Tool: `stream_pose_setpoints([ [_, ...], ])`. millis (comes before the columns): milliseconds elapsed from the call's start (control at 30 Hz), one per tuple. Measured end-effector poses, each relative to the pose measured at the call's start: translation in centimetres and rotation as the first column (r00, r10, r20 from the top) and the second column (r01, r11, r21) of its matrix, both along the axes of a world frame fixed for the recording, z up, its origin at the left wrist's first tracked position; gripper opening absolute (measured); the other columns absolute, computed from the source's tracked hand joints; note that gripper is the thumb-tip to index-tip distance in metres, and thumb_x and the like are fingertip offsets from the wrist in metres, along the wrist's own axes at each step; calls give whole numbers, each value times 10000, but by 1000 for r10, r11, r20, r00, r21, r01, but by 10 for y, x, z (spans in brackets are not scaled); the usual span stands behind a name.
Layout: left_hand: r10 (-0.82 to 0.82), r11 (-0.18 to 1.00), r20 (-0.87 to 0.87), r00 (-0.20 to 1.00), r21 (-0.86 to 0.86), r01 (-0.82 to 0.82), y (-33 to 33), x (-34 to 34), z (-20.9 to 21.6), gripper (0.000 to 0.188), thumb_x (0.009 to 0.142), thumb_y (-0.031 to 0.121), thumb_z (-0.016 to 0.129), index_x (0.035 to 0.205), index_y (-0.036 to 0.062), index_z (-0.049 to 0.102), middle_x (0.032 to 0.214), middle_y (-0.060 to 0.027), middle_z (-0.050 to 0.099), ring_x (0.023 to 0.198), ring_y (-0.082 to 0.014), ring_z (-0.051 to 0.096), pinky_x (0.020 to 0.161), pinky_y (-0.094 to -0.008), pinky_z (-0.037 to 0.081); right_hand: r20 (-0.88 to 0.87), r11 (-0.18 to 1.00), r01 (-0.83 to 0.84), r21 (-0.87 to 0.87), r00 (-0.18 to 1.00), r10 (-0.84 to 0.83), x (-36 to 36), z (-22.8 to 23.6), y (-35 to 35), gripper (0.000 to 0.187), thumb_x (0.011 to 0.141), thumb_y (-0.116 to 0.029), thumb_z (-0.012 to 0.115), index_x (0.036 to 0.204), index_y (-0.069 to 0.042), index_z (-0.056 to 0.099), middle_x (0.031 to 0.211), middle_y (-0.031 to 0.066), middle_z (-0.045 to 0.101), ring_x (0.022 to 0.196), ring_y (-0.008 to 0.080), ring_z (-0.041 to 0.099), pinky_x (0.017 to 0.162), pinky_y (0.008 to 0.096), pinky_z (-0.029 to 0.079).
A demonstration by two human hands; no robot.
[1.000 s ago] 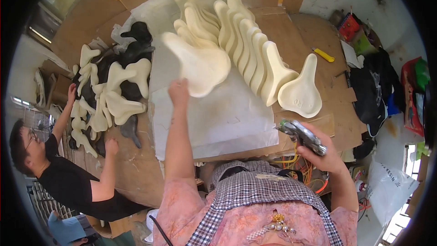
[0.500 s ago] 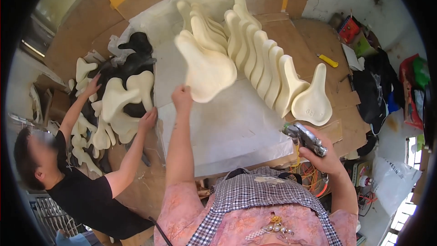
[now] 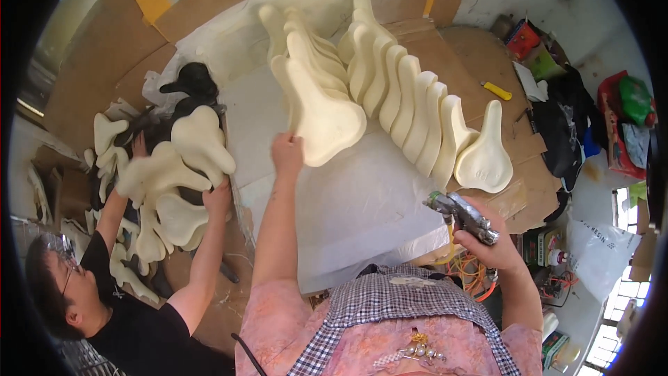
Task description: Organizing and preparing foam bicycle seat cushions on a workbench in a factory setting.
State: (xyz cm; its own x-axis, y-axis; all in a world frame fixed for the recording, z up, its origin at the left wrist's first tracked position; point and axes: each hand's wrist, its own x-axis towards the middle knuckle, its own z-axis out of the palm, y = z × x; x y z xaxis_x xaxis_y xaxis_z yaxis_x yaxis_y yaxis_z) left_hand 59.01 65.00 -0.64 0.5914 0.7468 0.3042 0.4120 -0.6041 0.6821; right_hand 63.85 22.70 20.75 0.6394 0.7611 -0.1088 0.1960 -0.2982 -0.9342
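My left hand (image 3: 287,153) is closed on the lower left edge of a cream foam bicycle saddle (image 3: 323,122), which leans against the left row of similar saddles (image 3: 316,56). My right hand (image 3: 502,245) grips a metal spray gun (image 3: 470,217) with a green tip, over the near right edge of the white sheet (image 3: 348,216). A longer row of cream saddles (image 3: 390,87) stands just right of the held one. At its near end a single saddle (image 3: 483,163) lies tilted, its hollow face showing.
To the left, a co-worker (image 3: 118,292) in black handles a heap of cream foam saddles (image 3: 170,174) and black ones (image 3: 191,80). A yellow cutter (image 3: 497,90) lies on the cardboard at right. Orange hoses (image 3: 470,271) hang beside the table's near edge.
The saddle in my left hand has moved slightly right and nearer, against its row. My right hand stays nearly still with the spray gun. The co-worker has shifted foam saddles in the heap.
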Motion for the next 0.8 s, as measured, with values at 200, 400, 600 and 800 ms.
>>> stream_pose_setpoints([
  [200,393,627,692,606,-684,374,67,-14,71,313,830,225,609,1096,70,558,994,-76,604,850,-209,575,764,-365,461,-96,932,74,356,994,-42,1,24,27,569,769,-14,643,1293,12,423,892,92,589,781,154,570,694,292,477],
  [400,-94,892,200,975,-417,171,52,22,-28,318,800,190,637,1092,70,603,946,-53,593,875,-210,570,788,-318,444,-105,955,88,284,993,-61,-3,14,27,577,767,-41,655,1295,7,428,928,105,598,769,152,580,691,292,485],
  [600,200,764,560,804,-603,230,72,23,72,335,839,259,609,1056,8,558,1070,-93,574,934,-220,560,812,-366,444,-21,990,135,36,991,-134,12,5,48,570,780,-43,673,1294,0,429,875,38,594,781,93,560,705,241,462],
  [800,291,661,604,742,-688,301,120,50,27,389,878,258,554,1226,98,482,1204,-79,514,1055,-209,514,908,-396,408,32,903,163,397,981,-191,-1,31,70,585,782,-9,631,1312,33,386,879,104,582,772,178,572,713,323,493],
])
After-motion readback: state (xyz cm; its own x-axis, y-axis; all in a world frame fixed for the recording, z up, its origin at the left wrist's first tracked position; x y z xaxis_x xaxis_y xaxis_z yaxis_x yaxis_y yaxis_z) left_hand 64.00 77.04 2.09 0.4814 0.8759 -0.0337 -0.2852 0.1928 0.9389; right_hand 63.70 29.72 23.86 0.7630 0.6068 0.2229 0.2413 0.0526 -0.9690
